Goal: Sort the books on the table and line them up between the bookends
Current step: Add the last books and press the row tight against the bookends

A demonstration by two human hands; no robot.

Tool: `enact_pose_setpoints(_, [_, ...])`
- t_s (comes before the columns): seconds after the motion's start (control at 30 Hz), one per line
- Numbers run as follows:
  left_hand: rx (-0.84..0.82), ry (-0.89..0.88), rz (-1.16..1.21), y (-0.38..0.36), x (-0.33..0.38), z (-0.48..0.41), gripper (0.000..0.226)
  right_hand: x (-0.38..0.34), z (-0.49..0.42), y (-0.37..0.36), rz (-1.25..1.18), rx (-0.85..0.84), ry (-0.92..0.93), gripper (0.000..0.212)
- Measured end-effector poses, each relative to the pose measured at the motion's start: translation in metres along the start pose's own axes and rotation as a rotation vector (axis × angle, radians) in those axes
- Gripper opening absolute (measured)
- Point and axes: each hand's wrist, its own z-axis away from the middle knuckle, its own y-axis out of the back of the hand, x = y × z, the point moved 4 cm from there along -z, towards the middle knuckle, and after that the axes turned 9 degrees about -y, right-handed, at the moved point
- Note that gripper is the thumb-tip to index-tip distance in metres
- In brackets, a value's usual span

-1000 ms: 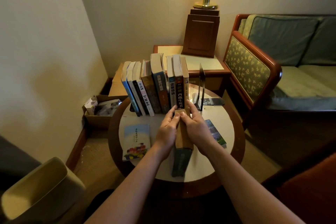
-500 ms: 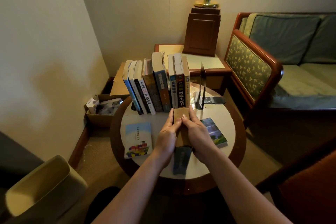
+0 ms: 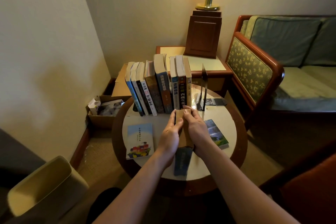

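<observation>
Several books [image 3: 160, 87] stand in a row at the back of the round table [image 3: 231, 132], leaning against a left bookend [image 3: 135, 110] that is mostly hidden. A black right bookend [image 3: 203, 89] stands apart, to the right of the row. Both hands hold a tan and blue book [image 3: 183, 160] spine up in front of the row: my left hand [image 3: 170, 136] grips its left side, my right hand [image 3: 197, 129] grips its right side. A light blue book [image 3: 140, 141] lies flat at the left, a green-blue book [image 3: 216, 133] lies flat at the right.
A side table [image 3: 220, 63] with a lamp base [image 3: 203, 34] stands behind the round table. A sofa [image 3: 283, 63] is at the right, a cardboard box [image 3: 103, 112] on the floor at the left, a bin [image 3: 41, 187] at the lower left.
The held book has tipped up from lying along the table to a steeper, shorter-looking pose, and both hands have drawn slightly back from the row.
</observation>
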Motion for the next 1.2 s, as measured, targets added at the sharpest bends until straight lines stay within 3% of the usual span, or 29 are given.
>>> enact_pose_setpoints(0.37, [0.013, -0.014, 0.04, 0.002, -0.002, -0.001, 0.051, -0.007, 0.001, -0.004, 0.092, 0.034, 0.004, 0.027])
enact_pose_setpoints(0.5, [0.064, 0.01, 0.138, 0.004, -0.004, 0.005, 0.049, -0.011, 0.008, 0.002, 0.203, 0.045, 0.053, 0.052])
enact_pose_setpoints(0.67, [0.081, -0.012, 0.107, 0.009, -0.016, 0.009, 0.044, -0.012, 0.028, 0.005, 0.389, -0.063, 0.172, 0.072])
enact_pose_setpoints(0.8, [0.005, -0.052, 0.08, -0.002, -0.019, 0.014, 0.045, -0.007, 0.037, 0.005, 0.547, -0.085, 0.214, 0.061])
enact_pose_setpoints(1.0, [-0.08, -0.038, 0.087, -0.017, -0.047, 0.013, 0.047, -0.006, 0.035, 0.032, 0.787, 0.017, 0.088, 0.049])
enact_pose_setpoints(1.2, [-0.152, -0.063, -0.221, -0.03, -0.07, 0.015, 0.043, 0.002, 0.02, 0.064, 0.847, 0.146, 0.075, 0.041])
